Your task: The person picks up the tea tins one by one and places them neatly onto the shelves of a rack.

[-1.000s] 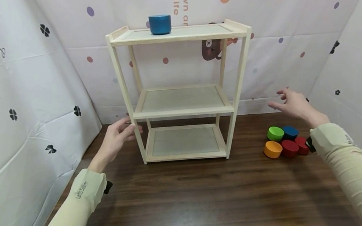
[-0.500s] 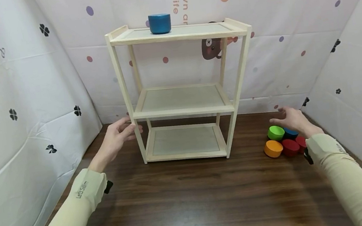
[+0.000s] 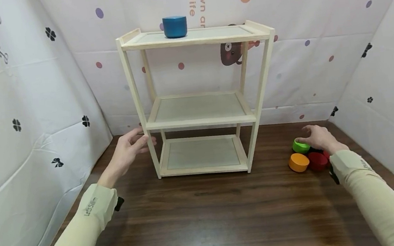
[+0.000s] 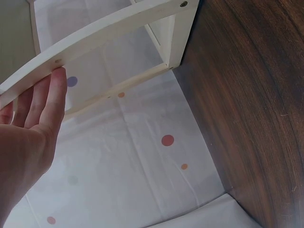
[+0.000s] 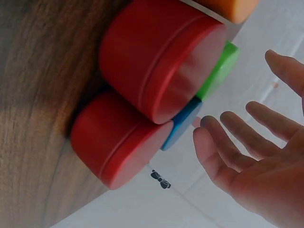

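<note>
My left hand [image 3: 125, 149] holds the left front post of a pale wooden three-tier shelf [image 3: 200, 120], thumb in front and fingers behind. In the left wrist view, my fingers [image 4: 53, 97] touch the frame. My right hand [image 3: 319, 139] hovers over a cluster of round lidded tins, fingers spread and slightly bent, holding nothing. Nearest below it are a green tin [image 3: 300, 147] and a blue tin [image 5: 183, 124], which the hand mostly hides in the head view. An orange tin [image 3: 298, 162] and two red tins, one in front [image 3: 317, 161] and one beside it [image 5: 114, 140], complete the cluster.
Another blue tin [image 3: 175, 27] stands on the shelf's top tier, left of centre. The shelf stands on a dark wood-grain tabletop [image 3: 202, 222]. Printed white cloth [image 3: 320, 40] hangs behind and along both sides, close to the tins on the right.
My right hand has come down from above and behind the tins to just over the green and blue ones. The left hand has stayed at the shelf post.
</note>
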Tool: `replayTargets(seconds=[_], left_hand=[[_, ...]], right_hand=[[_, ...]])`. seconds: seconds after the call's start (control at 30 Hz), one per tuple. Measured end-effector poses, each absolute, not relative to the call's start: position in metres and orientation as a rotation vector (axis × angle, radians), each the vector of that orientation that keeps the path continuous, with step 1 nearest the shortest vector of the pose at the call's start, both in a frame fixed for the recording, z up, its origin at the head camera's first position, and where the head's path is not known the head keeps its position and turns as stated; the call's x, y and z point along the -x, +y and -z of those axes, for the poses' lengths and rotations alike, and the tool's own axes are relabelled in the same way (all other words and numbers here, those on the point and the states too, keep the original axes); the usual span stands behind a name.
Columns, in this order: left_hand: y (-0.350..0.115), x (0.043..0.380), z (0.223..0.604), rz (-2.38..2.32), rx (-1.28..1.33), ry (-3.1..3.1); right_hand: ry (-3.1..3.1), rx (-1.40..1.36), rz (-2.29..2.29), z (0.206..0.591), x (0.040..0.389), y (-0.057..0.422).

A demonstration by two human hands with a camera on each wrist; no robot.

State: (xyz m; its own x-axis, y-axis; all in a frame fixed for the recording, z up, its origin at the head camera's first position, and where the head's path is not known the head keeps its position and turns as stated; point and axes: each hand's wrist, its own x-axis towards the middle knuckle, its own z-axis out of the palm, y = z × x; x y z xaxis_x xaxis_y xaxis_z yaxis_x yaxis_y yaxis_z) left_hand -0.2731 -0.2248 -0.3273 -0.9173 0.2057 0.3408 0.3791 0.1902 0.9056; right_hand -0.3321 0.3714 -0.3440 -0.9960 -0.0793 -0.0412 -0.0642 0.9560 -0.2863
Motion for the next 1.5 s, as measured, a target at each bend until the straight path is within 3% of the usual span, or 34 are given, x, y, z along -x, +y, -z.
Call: replayTargets(seconds=[1.5], left_hand=[[-0.224, 0.271, 0.329, 1.821, 0.568, -2.301]], right_hand=[[3.106, 0.161, 0.348, 0.367, 0.336, 0.369]])
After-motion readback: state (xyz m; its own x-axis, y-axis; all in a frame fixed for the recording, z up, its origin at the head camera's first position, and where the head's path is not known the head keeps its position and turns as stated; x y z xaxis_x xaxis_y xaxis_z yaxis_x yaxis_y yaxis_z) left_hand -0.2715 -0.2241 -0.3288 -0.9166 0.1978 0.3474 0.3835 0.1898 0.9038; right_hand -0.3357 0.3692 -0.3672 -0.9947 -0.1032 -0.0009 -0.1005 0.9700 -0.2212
